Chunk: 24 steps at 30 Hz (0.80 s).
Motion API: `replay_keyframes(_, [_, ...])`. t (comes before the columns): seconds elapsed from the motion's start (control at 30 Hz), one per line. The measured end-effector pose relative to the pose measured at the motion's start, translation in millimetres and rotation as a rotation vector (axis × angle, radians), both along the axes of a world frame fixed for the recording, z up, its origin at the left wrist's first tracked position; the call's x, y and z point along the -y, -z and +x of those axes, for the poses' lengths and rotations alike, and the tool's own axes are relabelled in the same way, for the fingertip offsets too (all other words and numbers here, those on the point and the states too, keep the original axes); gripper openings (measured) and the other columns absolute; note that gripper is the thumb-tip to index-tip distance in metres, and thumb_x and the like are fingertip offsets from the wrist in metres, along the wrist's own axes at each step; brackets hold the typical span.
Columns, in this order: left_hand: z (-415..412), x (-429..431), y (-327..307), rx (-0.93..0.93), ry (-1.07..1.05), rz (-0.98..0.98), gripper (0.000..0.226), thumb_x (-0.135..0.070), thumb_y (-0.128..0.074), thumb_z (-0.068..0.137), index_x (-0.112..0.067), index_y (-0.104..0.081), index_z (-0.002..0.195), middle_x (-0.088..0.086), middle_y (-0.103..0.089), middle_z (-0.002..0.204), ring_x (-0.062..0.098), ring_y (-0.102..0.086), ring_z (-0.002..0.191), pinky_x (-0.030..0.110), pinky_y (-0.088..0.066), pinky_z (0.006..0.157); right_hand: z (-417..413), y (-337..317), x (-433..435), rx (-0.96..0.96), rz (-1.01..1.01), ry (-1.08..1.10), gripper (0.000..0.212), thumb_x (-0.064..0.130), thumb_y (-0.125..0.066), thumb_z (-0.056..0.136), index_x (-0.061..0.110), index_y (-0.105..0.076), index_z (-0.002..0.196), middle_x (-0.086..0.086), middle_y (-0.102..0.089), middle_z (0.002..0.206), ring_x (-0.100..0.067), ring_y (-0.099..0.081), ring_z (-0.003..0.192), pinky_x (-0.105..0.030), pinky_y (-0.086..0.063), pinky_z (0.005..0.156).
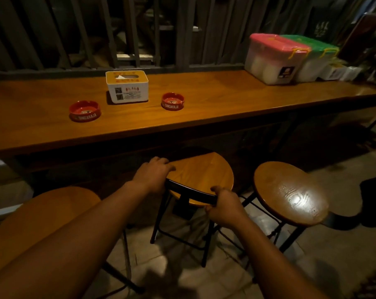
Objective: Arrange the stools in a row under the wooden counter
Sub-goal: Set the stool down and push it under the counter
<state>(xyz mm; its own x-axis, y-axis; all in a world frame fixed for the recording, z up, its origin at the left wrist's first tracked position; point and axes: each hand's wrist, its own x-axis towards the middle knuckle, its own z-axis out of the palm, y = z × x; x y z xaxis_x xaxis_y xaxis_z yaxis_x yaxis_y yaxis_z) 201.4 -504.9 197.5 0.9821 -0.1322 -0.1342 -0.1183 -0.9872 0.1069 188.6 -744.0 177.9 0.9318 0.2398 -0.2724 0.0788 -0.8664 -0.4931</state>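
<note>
While the middle stool [201, 171] is standing partly under the wooden counter's [182, 113] front edge, I am gripping it: left hand [153, 173] curled over the seat rim, right hand [224, 207] clenching the black backrest bar [191, 193]; seems rigid, moderately heavy, smooth-topped

Both bare forearms reach forward; the left hand [153, 172] lies palm-down with fingers [165, 166] curled, the right hand [224, 207] clenched in a grip.

"SINGARAJA" on left red ashtray [85, 111], same on right red ashtray [172, 101]
</note>
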Motion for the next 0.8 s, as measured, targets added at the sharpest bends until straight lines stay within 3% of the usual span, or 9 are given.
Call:
replay_keyframes(0.1, [8, -7, 13, -0.056, -0.014, -0.08, 0.041, -0.018, -0.074, 0.081, -0.027, -0.065, 0.121, 0.001, -0.061, 0.126, 0.022, -0.057, 0.117, 0.037, -0.052, 0.09, 9, 16, 7, -0.001, 0.085, 0.012, 0.056, 0.019, -0.07, 0.082, 0.015, -0.054, 0.135, -0.005, -0.066, 0.113, -0.016, -0.064, 0.093, -0.026, -0.055, 0.076])
replay_keyframes(0.2, [9, -9, 19, -0.044, -0.021, -0.084, 0.023, -0.019, -0.068, 0.085, -0.028, -0.072, 0.105, -0.002, -0.069, 0.103, 0.018, -0.064, 0.098, 0.031, -0.049, 0.072, 12, 26, 8, 0.026, 0.147, 0.073, 0.051, 0.02, -0.074, 0.082, 0.016, -0.059, 0.13, -0.002, -0.068, 0.099, -0.009, -0.062, 0.072, -0.017, -0.045, 0.057])
replay_keyframes(0.3, [10, -12, 22, -0.003, -0.06, -0.066, 0.021, -0.014, -0.059, 0.091, -0.025, -0.073, 0.104, -0.002, -0.067, 0.092, 0.015, -0.061, 0.083, 0.027, -0.039, 0.064, 14, 32, 6, 0.07, 0.141, 0.147, 0.052, 0.021, -0.077, 0.081, 0.017, -0.06, 0.129, -0.009, -0.07, 0.107, -0.015, -0.065, 0.076, -0.025, -0.053, 0.065])
replay_keyframes(0.37, [10, -14, 22, 0.02, -0.059, -0.047, 0.019, -0.015, -0.058, 0.091, -0.023, -0.073, 0.1, -0.003, -0.066, 0.088, 0.014, -0.06, 0.079, 0.027, -0.039, 0.063, 16, 36, 7, 0.086, 0.106, 0.186, 0.036, 0.019, -0.074, 0.083, 0.015, -0.068, 0.118, -0.01, -0.072, 0.102, -0.022, -0.067, 0.083, -0.036, -0.058, 0.075])
replay_keyframes(0.43, [6, -14, 21, 0.034, -0.048, -0.04, 0.02, -0.015, -0.058, 0.091, -0.023, -0.074, 0.1, 0.0, -0.069, 0.092, 0.018, -0.063, 0.083, 0.029, -0.041, 0.064, 18, 37, 9, 0.091, 0.059, 0.174, 0.02, 0.013, -0.069, 0.086, 0.017, -0.074, 0.105, -0.008, -0.072, 0.094, -0.023, -0.067, 0.081, -0.039, -0.059, 0.076])
replay_keyframes(0.63, [-17, -12, 27, 0.101, -0.006, 0.028, 0.023, -0.017, -0.054, 0.093, -0.027, -0.069, 0.106, 0.001, -0.069, 0.095, 0.02, -0.065, 0.087, 0.032, -0.049, 0.068, 17, 34, 20, 0.147, -0.043, 0.013, 0.027, -0.001, -0.06, 0.085, 0.016, -0.076, 0.099, -0.007, -0.071, 0.089, -0.023, -0.066, 0.082, -0.031, -0.054, 0.07])
replay_keyframes(0.8, [-46, -5, 31, 0.136, -0.033, 0.076, 0.017, -0.02, -0.055, 0.092, -0.027, -0.07, 0.097, 0.001, -0.068, 0.087, 0.022, -0.064, 0.08, 0.031, -0.04, 0.059, 14, 36, 30, 0.157, -0.039, -0.122, 0.028, 0.0, -0.062, 0.084, 0.018, -0.075, 0.101, -0.004, -0.073, 0.089, -0.011, -0.061, 0.074, -0.021, -0.048, 0.066])
